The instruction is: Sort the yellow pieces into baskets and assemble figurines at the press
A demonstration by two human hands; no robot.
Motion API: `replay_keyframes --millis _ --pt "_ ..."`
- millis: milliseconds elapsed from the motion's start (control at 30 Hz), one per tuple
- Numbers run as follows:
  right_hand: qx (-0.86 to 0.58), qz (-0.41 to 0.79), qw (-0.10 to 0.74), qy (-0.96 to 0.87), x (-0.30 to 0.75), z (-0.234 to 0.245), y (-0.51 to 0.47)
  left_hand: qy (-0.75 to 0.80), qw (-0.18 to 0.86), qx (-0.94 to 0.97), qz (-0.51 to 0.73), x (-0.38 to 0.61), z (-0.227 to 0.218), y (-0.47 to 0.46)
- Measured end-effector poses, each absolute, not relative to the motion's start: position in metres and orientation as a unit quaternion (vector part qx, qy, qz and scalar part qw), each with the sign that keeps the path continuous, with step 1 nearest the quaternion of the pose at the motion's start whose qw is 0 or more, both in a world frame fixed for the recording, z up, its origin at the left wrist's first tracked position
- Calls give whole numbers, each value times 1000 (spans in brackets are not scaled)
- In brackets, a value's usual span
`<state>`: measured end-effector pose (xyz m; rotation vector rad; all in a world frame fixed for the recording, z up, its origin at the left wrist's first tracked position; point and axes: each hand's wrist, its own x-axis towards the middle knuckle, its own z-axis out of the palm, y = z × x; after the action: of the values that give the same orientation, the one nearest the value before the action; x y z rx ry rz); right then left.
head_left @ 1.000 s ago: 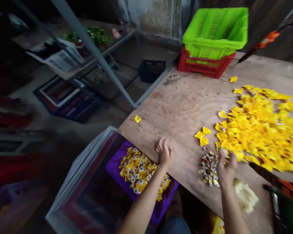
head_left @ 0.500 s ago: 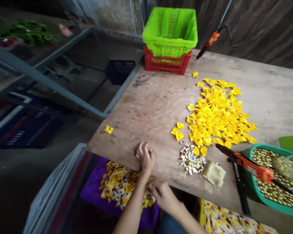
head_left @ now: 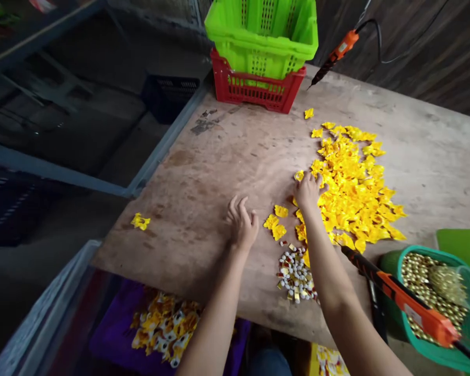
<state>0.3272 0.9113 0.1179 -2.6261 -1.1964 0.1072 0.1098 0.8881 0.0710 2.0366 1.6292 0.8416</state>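
My right hand [head_left: 308, 194] reaches over the left edge of a heap of yellow artificial flower heads [head_left: 348, 193], its fingers spread and touching the outer ones. My left hand [head_left: 243, 223] is held low over the bare wood to the left, fingers apart and slightly curled, with nothing in it. Between the hands and the near edge lie a few loose yellow flowers [head_left: 274, 224] and a small pile of white, red and gold bits [head_left: 295, 274]. My right forearm partly covers that pile.
A lime green crate [head_left: 258, 47] sits in a red crate [head_left: 258, 89] at the back. One orange tool [head_left: 339, 49] hangs there; another [head_left: 407, 300] lies beside a teal tub [head_left: 405, 261] of gold beads. Below the table edge stands a purple crate [head_left: 109, 324] of flowers.
My right hand has gone from above the purple crate up to the yellow heap. My left hand has moved a little forward, further onto the table. The view has shifted.
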Motion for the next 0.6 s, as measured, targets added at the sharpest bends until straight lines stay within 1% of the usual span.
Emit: replay_keyframes --millis 67,100,167,233,300,400,467,600 --pt "-901 50 73 -425 330 113 926 553 200 757 286 118 61 901" --pt "-886 64 65 -454 331 111 929 541 194 772 271 120 57 905" --pt "-842 84 84 -526 336 110 933 530 173 798 230 121 52 908" --pt "-829 68 117 -543 353 111 936 530 150 813 191 122 53 908" --pt "-878 25 106 -467 384 110 941 532 135 821 159 125 58 907" --pt "-937 11 26 -347 434 104 950 534 130 827 117 130 66 909" --pt "-943 29 -2 -331 453 98 955 542 134 824 96 133 69 910" --pt "-949 44 -8 -313 459 90 957 554 143 817 73 136 71 912"
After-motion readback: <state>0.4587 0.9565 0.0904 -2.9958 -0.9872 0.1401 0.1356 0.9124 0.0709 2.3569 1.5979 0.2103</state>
